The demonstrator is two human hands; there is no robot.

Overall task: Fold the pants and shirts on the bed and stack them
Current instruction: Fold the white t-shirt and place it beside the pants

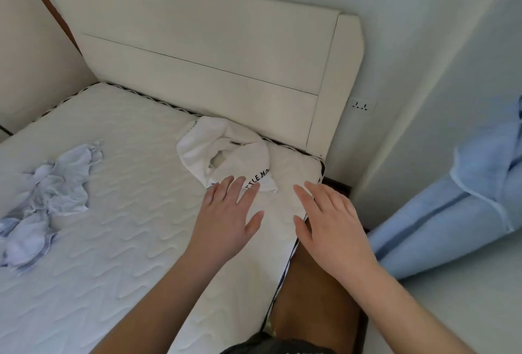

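The white shirt point(226, 155) lay crumpled near the bed's point(118, 235) head corner, just beyond the left hand point(228, 212), nearer than the right hand point(330, 220); both hands were spread flat, holding nothing.

We saw a bare quilted mattress point(118, 240) — a white garment point(226, 153) near the headboard point(214, 65), crumpled pale-blue clothes point(48, 195) lying well apart.

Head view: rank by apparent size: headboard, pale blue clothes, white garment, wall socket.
1. headboard
2. pale blue clothes, crumpled on the mattress
3. white garment, bunched; close to the blue clothes, so ranks 2 and 3 are unsure
4. wall socket
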